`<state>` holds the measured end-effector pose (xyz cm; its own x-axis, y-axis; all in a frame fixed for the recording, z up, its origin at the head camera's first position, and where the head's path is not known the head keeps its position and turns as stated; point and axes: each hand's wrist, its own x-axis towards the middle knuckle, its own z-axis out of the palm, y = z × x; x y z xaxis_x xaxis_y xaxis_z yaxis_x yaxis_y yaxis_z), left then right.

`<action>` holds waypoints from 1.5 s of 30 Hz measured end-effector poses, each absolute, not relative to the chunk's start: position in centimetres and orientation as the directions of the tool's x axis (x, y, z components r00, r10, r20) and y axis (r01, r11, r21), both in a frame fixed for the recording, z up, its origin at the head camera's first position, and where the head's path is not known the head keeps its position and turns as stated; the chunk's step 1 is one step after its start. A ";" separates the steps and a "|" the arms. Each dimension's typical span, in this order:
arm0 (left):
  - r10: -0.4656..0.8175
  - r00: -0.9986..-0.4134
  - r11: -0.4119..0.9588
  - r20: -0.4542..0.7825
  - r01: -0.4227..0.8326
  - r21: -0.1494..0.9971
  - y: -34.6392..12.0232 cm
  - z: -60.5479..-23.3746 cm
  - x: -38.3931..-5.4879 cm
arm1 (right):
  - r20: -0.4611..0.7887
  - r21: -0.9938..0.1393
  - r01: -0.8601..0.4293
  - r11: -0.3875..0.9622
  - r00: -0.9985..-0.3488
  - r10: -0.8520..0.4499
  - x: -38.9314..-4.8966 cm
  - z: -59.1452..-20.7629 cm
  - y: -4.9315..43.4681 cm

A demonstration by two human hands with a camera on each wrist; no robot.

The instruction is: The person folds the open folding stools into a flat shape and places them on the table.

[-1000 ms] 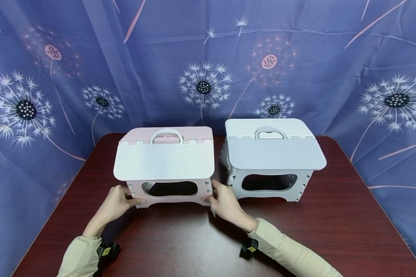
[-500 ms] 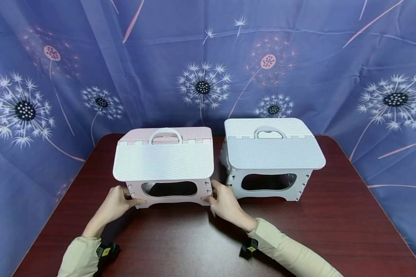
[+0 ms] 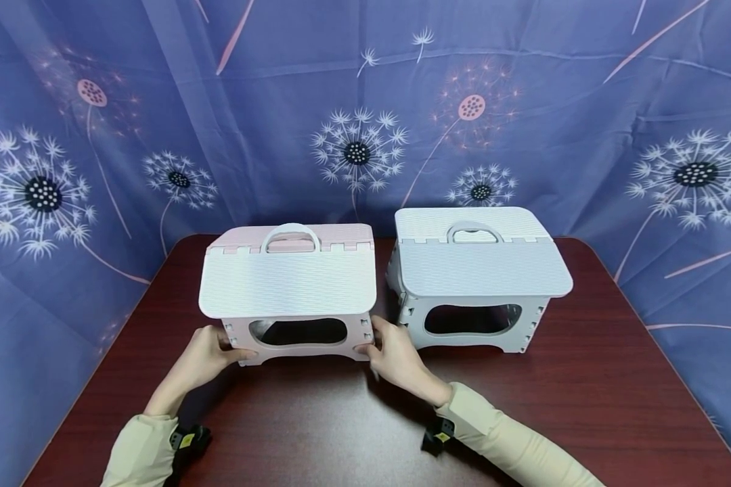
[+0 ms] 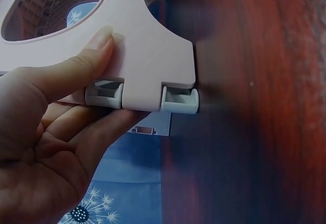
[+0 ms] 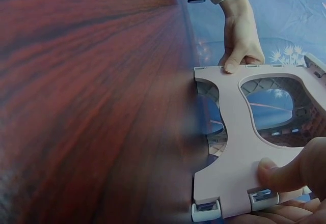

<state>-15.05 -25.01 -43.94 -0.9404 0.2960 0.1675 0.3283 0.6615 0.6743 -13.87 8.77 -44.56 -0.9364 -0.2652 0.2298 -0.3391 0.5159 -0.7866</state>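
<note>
A pink-and-white folding step stool [image 3: 289, 284] stands unfolded on the table, its carry handle [image 3: 291, 233] raised at the middle of the top. My left hand [image 3: 202, 358] grips its front left leg corner, and in the left wrist view the thumb [image 4: 99, 48] presses the pink front panel [image 4: 147, 46] while the fingers lie behind the hinged edge. At the front right corner my right hand [image 3: 399, 358] holds the stool the same way, thumb [image 5: 277, 175] on the front panel. Both hands' far fingers are partly hidden by the stool.
Close by on the right stands a second folding step stool [image 3: 484, 267], white and pale grey, unfolded, with a narrow gap between the two. The dark red wooden table [image 3: 317, 426] extends in front. A blue dandelion-print cloth [image 3: 268, 101] hangs behind and at both sides.
</note>
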 end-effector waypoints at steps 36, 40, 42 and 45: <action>0.323 -0.937 0.652 0.131 0.321 0.687 -25.3 -43.9 -15.3 | 0.228 -0.776 -0.348 0.527 -0.933 -0.280 -14.0 -44.5 8.9; 0.326 -0.937 0.649 0.127 0.320 0.691 -25.3 -43.8 -15.4 | 0.227 -0.770 -0.347 0.536 -0.933 -0.279 -13.9 -44.4 8.9; 0.327 -0.936 0.645 0.129 0.321 0.693 -25.3 -43.9 -15.3 | 0.223 -0.769 -0.345 0.538 -0.934 -0.280 -13.9 -44.4 8.9; 0.332 -0.933 0.638 0.138 0.330 0.695 -25.3 -44.0 -15.2 | 0.211 -0.772 -0.337 0.539 -0.936 -0.283 -13.9 -44.4 8.9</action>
